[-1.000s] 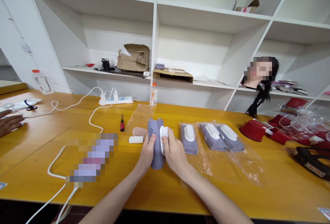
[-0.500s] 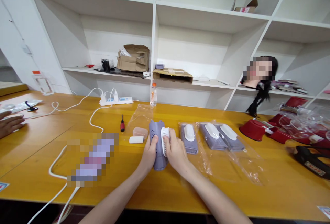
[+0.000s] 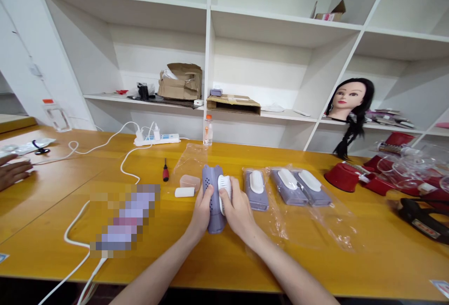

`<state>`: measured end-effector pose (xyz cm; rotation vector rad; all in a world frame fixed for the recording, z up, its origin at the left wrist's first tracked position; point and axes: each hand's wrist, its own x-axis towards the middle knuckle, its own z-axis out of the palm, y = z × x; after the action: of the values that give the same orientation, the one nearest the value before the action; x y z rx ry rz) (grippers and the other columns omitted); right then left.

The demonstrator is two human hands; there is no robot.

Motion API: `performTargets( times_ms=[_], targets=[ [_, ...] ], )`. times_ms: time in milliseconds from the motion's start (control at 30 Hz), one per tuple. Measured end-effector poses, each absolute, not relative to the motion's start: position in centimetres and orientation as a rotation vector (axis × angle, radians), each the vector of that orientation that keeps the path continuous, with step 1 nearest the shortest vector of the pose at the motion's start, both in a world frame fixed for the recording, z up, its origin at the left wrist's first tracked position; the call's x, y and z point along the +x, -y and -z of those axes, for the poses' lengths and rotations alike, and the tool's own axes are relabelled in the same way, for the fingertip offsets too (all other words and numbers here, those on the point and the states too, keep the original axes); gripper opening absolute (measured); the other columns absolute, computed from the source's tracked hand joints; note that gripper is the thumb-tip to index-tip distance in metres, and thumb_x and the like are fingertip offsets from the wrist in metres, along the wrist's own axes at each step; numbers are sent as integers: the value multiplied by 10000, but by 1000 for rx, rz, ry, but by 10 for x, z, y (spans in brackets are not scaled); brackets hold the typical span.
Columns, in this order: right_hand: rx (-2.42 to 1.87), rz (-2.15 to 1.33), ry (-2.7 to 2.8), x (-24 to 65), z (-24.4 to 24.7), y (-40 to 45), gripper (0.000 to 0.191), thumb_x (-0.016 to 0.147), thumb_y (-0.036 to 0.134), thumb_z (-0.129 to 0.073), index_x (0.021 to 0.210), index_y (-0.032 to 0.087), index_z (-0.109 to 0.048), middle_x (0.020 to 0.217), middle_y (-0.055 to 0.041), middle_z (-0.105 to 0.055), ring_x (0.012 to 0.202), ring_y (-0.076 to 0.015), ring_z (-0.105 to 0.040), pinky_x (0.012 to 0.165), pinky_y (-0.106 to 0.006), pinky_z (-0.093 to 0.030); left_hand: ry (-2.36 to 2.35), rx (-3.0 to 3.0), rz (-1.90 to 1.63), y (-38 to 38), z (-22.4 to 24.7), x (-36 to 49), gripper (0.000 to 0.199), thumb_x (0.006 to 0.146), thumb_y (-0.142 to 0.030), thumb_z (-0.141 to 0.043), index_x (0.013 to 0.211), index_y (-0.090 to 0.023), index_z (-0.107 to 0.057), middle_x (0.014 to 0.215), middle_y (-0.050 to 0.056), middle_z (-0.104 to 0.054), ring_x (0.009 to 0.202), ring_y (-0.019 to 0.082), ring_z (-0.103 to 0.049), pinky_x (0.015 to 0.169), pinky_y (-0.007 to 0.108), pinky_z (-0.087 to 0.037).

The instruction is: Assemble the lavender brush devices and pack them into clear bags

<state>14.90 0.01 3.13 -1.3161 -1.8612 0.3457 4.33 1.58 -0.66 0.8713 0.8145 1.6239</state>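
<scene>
A purple device (image 3: 214, 218) with small dark holes stands tilted between my hands, above the wooden table. My left hand (image 3: 201, 209) grips its left side, thumb on the front beside the holes. At its right side my right hand (image 3: 240, 206) is closed around a white bristled piece (image 3: 223, 190), which lies against the device. To the left are a white block (image 3: 184, 192), a clear pinkish cap (image 3: 190, 182) and a red and black screwdriver (image 3: 165, 172). Purple units with white tops (image 3: 257, 190) lie in clear plastic on the right.
A blurred-out phone-like object (image 3: 128, 218) with white cables lies at left. Behind are a power strip (image 3: 156, 139) and a bottle (image 3: 208, 130). Red bowls (image 3: 342, 177) and a black strap-like item (image 3: 423, 221) are at right. Another person's hand (image 3: 14, 172) rests at far left.
My right thumb and fingers have shifted slightly on the white bristled piece. Both hands still hold the same things, and the camera view has moved a little.
</scene>
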Motion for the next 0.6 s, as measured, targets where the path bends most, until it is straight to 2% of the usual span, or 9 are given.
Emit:
performTargets(
  times_ms=[233,467,600],
  targets=[
    [-1356,-50,1972,149,-25,-10,300,915,277,-312,1126,118,-454,949,-141,-671,832,-250,-645,695,-308,-437,-826,793,-1523,-18,13,47,404,800,-455,-519,1047,-150,-611,1142,97,-635,1099,242,-557,983,354,-385],
    [-1355,-173,1885,150,-32,-11,250,922,320,-316,1062,172,-461,923,-90,-664,838,-237,-640,693,-294,-429,-896,827,-1583,-13,13,52,356,820,-388,-513,1084,-164,-594,1224,86,-587,1154,221,-516,1018,326,-341],
    [-1339,-250,1813,151,-33,-11,290,908,334,-354,1136,164,-412,984,-95,-645,875,-231,-626,743,-303,-420,-855,824,-1566,-13,12,51,388,815,-404,-518,1112,-161,-582,1252,89,-567,1183,228,-491,1024,333,-334]
  ],
)
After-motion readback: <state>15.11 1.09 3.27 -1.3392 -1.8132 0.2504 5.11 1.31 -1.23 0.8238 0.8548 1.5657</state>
